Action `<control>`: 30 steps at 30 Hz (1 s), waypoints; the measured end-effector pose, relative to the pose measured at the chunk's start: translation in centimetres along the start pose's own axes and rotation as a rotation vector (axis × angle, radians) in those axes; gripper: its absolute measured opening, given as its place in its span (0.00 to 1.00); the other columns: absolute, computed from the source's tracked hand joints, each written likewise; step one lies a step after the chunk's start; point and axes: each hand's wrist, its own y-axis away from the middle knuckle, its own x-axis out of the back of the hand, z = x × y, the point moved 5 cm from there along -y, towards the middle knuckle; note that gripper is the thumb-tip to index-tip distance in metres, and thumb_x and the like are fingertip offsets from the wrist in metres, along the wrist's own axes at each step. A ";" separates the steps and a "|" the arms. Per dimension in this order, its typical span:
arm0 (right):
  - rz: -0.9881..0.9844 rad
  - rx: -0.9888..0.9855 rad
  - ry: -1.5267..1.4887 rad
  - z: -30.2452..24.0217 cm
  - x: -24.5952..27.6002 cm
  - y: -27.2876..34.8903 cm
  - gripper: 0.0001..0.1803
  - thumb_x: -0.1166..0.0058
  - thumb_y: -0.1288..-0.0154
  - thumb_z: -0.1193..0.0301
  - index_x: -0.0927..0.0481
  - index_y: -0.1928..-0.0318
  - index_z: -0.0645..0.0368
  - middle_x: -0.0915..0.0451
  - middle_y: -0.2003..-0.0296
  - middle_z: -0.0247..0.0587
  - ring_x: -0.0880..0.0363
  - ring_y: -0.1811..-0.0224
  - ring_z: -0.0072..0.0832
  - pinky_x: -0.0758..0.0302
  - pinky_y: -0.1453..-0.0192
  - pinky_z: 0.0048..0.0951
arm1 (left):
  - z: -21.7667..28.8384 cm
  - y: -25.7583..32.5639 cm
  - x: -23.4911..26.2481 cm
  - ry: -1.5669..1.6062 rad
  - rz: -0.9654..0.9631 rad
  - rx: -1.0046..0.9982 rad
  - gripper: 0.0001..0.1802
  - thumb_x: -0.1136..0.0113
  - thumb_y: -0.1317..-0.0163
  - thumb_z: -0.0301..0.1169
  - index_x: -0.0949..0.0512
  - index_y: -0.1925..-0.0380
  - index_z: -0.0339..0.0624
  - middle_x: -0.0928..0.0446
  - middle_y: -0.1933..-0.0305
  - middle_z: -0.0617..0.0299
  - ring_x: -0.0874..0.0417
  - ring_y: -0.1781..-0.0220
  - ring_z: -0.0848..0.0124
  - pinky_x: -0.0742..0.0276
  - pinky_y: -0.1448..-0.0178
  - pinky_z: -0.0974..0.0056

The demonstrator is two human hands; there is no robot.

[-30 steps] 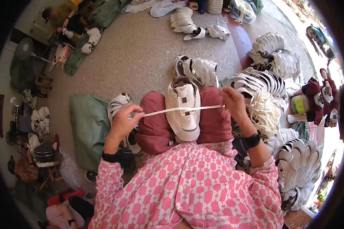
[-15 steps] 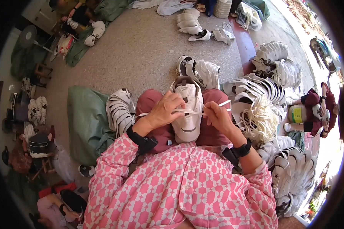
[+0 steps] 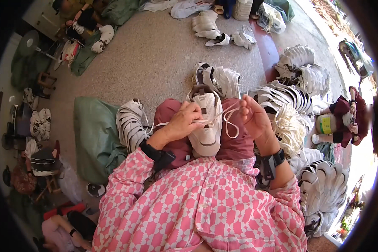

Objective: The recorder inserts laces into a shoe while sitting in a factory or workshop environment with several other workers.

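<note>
A white shoe upper (image 3: 206, 140) with a brown-lined opening lies between my knees, its toe end toward me. A white shoelace (image 3: 226, 117) runs across it. My left hand (image 3: 184, 120) rests on the shoe's left side, fingers closed on the lace near the eyelets. To the right of the shoe, my right hand (image 3: 254, 117) is raised, pinching the lace near its end, with a loop hanging between hand and shoe. Another length of lace trails left from my left hand across my knee.
Stacked shoe uppers (image 3: 129, 124) stand left of my knees beside a green sack (image 3: 97, 138). On the right are more stacked uppers (image 3: 287, 95) and a heap of white laces (image 3: 287, 128). Beyond my knees lie further uppers (image 3: 227, 82). Other people sit working around the room.
My right hand has moved right and slightly up, drawing the lace out from the shoe into a loose loop. My left hand has stayed nearly in place on the shoe.
</note>
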 end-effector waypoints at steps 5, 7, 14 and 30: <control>0.267 0.077 -0.032 -2.2 6.6 0.0 0.08 0.49 0.26 0.72 0.24 0.51 0.61 0.20 0.66 0.32 0.20 0.69 0.21 0.20 0.63 0.21 | 0.2 0.5 0.6 0.333 0.033 0.057 0.09 0.36 0.38 0.34 0.20 0.69 0.39 0.27 0.57 0.65 0.30 0.54 0.70 0.33 0.48 0.66; 0.308 0.100 0.042 -3.1 8.5 0.8 0.08 0.48 0.26 0.72 0.23 0.51 0.61 0.20 0.67 0.32 0.20 0.69 0.21 0.20 0.62 0.21 | -0.5 1.7 1.2 0.585 0.018 0.206 0.10 0.37 0.35 0.35 0.20 0.69 0.39 0.26 0.61 0.67 0.30 0.60 0.76 0.32 0.53 0.70; 0.675 0.429 0.629 -10.3 12.5 5.0 0.12 0.46 0.28 0.68 0.21 0.53 0.65 0.18 0.67 0.35 0.21 0.75 0.21 0.23 0.71 0.24 | -7.5 12.2 9.0 0.849 0.250 0.788 0.11 0.38 0.33 0.37 0.22 0.69 0.42 0.29 0.77 0.72 0.30 0.74 0.80 0.36 0.68 0.73; -0.304 0.446 1.750 3.5 -1.4 1.1 0.06 0.46 0.33 0.72 0.21 0.60 0.62 0.21 0.66 0.47 0.20 0.63 0.47 0.24 0.60 0.40 | 2.8 -3.0 -1.1 -0.030 0.135 -0.061 0.09 0.37 0.44 0.25 0.22 0.63 0.39 0.24 0.65 0.54 0.20 0.60 0.55 0.24 0.54 0.57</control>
